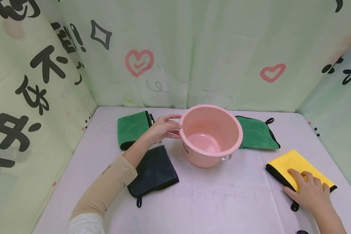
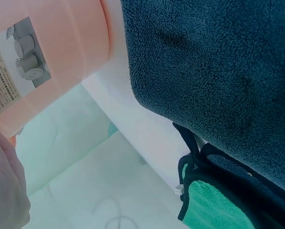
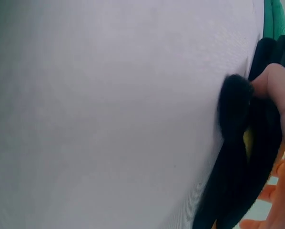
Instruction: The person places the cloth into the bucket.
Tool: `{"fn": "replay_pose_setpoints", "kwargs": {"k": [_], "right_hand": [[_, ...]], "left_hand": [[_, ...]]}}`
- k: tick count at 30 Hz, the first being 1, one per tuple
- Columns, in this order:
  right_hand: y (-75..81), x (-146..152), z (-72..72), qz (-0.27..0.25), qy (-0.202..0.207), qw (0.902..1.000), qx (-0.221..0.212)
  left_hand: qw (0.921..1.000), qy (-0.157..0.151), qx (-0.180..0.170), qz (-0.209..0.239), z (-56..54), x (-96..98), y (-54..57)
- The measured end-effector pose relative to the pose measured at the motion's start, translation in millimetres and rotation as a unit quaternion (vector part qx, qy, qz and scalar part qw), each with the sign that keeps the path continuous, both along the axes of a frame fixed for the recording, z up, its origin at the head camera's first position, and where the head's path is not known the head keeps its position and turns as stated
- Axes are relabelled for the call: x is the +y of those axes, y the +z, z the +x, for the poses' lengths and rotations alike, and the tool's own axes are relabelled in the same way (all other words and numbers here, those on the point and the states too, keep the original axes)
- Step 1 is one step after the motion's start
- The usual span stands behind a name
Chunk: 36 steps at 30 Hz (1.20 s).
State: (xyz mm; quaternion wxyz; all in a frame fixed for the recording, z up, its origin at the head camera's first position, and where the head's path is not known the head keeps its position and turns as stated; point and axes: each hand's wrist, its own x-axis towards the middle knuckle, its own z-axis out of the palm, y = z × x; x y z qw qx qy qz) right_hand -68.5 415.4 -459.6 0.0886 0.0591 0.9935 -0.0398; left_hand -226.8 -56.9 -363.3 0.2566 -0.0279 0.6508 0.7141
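Note:
A pink bucket [image 1: 212, 130] stands upright on the table, with a printed label [image 2: 18, 67] on its side. My left hand [image 1: 165, 127] reaches in from the left, its fingers extended against the bucket's rim. At the right, my right hand [image 1: 311, 190] grips a folded yellow towel [image 1: 295, 161]; its fingers lie over the top and its thumb [image 3: 271, 81] presses the black edge. Under the left forearm lies a dark navy towel [image 1: 155, 169] with a hanging loop. Behind the left wrist is a folded green towel [image 1: 131, 126].
A second green towel [image 1: 257, 133] lies to the right of the bucket, partly hidden by it. The pale cloth on the table [image 1: 216, 201] has slight creases. Printed curtains [image 1: 163, 42] enclose the back and both sides.

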Motion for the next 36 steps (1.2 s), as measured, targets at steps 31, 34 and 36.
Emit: {"fn": "replay_pose_setpoints", "kwargs": {"k": [31,34,36], "right_hand": [[44.1,-14,-14.2,0.04,-0.049,0.9884,0.138],[57.1,-20,-20.0,0.053,-0.049,0.9835,0.166],[66.2,-25,-23.9,0.055,-0.041,0.9794,0.19]], "left_hand": [[0.9999,-0.009,0.005,-0.006,1.0,0.5,1.8],[0.9999,-0.01,0.004,-0.012,0.6,0.3,2.3],[0.9999,-0.01,0.004,-0.013,0.2,0.1,2.3]]}}
